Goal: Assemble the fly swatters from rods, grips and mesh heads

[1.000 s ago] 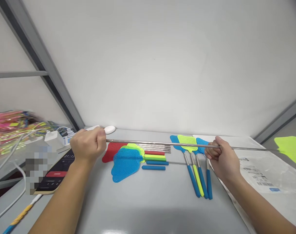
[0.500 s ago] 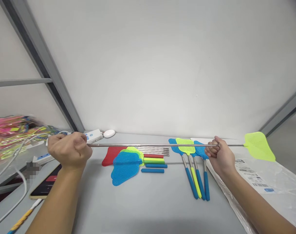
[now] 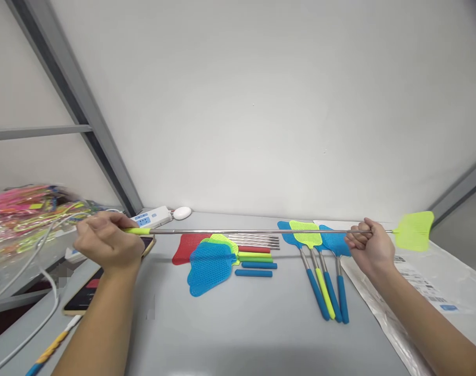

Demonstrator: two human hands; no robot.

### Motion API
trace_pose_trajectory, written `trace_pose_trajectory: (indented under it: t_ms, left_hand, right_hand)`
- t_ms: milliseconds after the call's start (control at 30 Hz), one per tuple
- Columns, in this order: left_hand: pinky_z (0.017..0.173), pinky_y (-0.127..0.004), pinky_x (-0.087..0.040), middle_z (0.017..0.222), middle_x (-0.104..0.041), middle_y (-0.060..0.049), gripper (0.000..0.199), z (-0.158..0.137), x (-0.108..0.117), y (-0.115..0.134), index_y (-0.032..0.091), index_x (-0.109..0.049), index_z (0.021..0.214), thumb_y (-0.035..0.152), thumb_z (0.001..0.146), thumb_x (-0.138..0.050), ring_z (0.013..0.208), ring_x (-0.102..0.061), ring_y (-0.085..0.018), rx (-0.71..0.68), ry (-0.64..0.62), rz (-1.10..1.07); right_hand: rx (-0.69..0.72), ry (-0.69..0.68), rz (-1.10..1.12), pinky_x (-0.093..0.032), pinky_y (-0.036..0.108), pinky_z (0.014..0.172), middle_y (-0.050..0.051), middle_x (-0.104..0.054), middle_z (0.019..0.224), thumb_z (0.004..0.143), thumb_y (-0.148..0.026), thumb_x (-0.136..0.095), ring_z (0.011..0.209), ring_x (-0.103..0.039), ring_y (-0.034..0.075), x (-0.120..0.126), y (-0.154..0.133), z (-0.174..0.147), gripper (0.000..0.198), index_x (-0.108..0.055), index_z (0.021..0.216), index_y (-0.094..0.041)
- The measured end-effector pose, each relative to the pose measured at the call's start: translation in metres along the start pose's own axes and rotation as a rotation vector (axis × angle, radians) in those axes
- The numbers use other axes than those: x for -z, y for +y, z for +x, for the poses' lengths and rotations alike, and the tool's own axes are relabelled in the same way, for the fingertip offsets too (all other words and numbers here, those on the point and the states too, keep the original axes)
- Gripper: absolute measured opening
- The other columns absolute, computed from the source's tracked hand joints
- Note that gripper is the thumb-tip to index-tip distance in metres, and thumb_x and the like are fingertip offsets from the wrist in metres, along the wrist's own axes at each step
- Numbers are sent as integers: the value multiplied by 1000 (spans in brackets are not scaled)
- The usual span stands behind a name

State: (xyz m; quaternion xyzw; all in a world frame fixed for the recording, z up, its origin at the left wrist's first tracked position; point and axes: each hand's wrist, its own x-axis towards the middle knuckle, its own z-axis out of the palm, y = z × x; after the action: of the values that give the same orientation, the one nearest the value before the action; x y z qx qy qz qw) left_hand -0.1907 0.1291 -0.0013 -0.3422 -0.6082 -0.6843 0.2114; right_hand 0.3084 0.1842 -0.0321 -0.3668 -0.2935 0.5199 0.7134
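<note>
A yellow-green fly swatter (image 3: 246, 231) with a drawn-out metal rod is held level above the table. My left hand (image 3: 108, 240) is closed round its yellow-green grip, part of which shows past the thumb. Near the swatter's head, my right hand (image 3: 371, 243) grips the rod in a fist. Below the rod lie loose blue swatter heads (image 3: 210, 266), a red swatter head (image 3: 187, 248), metal rods (image 3: 257, 240) and blue grips (image 3: 254, 273). Several assembled fly swatters (image 3: 324, 282), blue and yellow-green, lie side by side near my right forearm.
A white plastic mailing bag (image 3: 426, 282) covers the table's right side. At left are a phone (image 3: 85, 292), a white cable (image 3: 46, 277), a power strip (image 3: 152, 215) and bagged colourful strands (image 3: 30, 214). A white mouse-shaped object (image 3: 182, 212) sits by the wall. Metal posts (image 3: 85, 109) frame both sides.
My left hand has shifted along the swatter, so its yellow-green grip now shows beside the thumb. My right hand has moved slightly right, closer to the swatter's head. The view has shifted a little.
</note>
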Motion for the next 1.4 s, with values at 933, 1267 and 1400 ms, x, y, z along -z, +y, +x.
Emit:
trace_pose_trajectory:
  t_ms: [933,1267,1400]
  left_hand:
    - [55,-27,-35,64,-45,1,32,-116,-18,87,22,-48,71,39,96,-38,60,-44,-14,115,-761,-466]
    - [51,-30,-34,63,-46,1,15,-157,-6,116,25,-46,75,26,91,-46,54,-42,-15,-172,-957,-499]
    - [54,-30,-38,68,-53,-1,11,-170,-6,121,24,-47,77,23,88,-49,60,-49,-15,-291,-1015,-526]
  right_hand:
    - [-211,-155,-128,-29,23,42,-9,-14,54,89,-47,-56,47,-15,9,-48,40,-74,46,-29,60,-23]
    - [-204,-231,-169,-27,24,41,-7,-20,53,88,-52,-55,47,-18,10,-59,48,-92,50,-29,56,-23]
    - [-224,-311,-221,-25,25,42,-7,-21,53,89,-55,-51,47,-20,10,-59,60,-104,49,-33,57,-23]
